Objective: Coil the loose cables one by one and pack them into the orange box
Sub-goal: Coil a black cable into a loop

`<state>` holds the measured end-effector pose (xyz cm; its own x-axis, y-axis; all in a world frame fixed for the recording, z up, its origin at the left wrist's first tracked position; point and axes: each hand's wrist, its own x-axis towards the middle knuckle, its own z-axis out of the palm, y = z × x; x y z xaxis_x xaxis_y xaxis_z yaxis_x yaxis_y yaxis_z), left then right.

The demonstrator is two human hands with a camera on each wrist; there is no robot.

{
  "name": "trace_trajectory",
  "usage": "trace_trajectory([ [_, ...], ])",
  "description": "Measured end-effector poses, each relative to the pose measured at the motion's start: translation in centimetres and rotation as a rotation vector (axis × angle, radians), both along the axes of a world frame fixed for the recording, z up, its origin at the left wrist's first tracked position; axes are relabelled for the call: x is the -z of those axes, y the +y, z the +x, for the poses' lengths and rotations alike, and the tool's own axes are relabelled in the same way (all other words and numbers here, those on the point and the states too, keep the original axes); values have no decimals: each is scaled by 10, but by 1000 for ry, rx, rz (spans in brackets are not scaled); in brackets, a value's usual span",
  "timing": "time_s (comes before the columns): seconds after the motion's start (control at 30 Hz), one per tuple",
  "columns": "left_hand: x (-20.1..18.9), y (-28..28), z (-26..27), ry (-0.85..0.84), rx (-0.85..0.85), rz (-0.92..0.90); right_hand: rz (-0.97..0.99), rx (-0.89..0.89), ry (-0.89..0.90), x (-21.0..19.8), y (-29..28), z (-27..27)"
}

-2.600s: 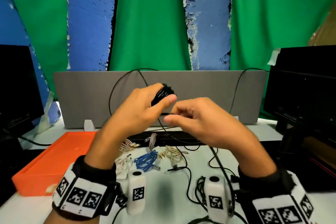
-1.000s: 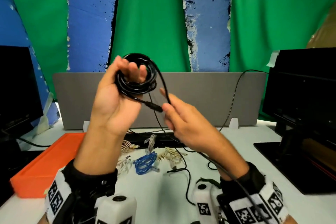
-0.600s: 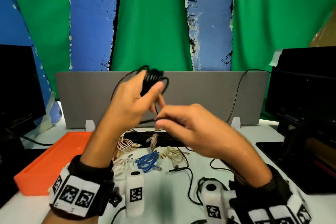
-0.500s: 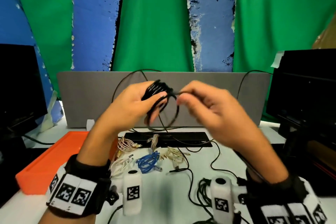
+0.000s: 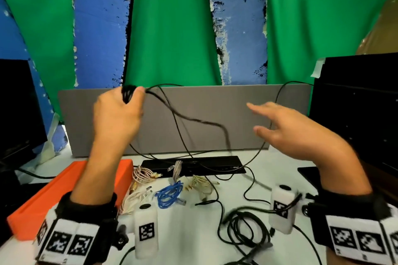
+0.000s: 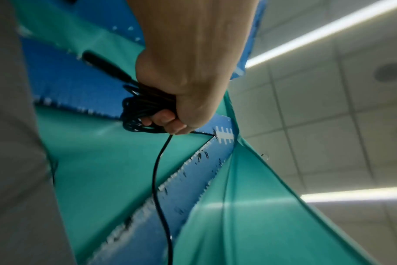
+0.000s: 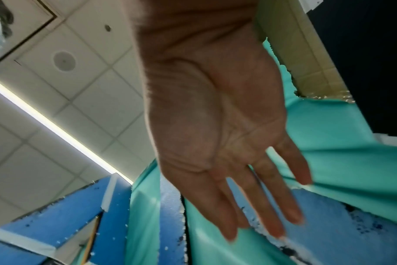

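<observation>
Green and blue cloth hangs behind the white desk [image 5: 193,232] I am working over. My left hand [image 5: 116,118] is up high, fingers curled tight round the black cable coil [image 6: 145,111], and a loose tail [image 5: 193,119] swings down from it toward the desk. My right hand [image 5: 297,133] is off to the side with flat, spread fingers, holding nothing. Below my left arm sits the orange box [image 5: 43,204]. Beside it lie a blue cable [image 5: 169,194], some pale cables [image 5: 137,196] and more black cable [image 5: 245,230].
</observation>
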<state>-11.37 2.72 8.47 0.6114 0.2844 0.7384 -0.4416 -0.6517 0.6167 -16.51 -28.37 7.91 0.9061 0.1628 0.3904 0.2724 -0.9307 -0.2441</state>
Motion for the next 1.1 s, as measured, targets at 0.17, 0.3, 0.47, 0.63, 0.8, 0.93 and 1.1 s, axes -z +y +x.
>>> trace_trajectory([
  [0.17,1,-4,-4,117,185,-67,280,-357,-317,-5,65,-20],
  [0.3,1,-29,-27,275,720,-225,231,-342,-225,21,112,0],
  [0.47,-6,-37,-37,462,1272,-685,788,-541,-197,26,114,11],
  [0.63,-2,-33,-34,541,1498,-724,820,-561,-288,22,102,18],
  [0.8,-9,-34,-44,481,1401,-709,709,-485,-324,31,103,23],
  [0.93,-9,-39,-39,182,1262,-831,453,-437,-46,39,115,18],
  [1.1,-4,-46,-36,55,881,-437,337,-473,175,43,132,5],
])
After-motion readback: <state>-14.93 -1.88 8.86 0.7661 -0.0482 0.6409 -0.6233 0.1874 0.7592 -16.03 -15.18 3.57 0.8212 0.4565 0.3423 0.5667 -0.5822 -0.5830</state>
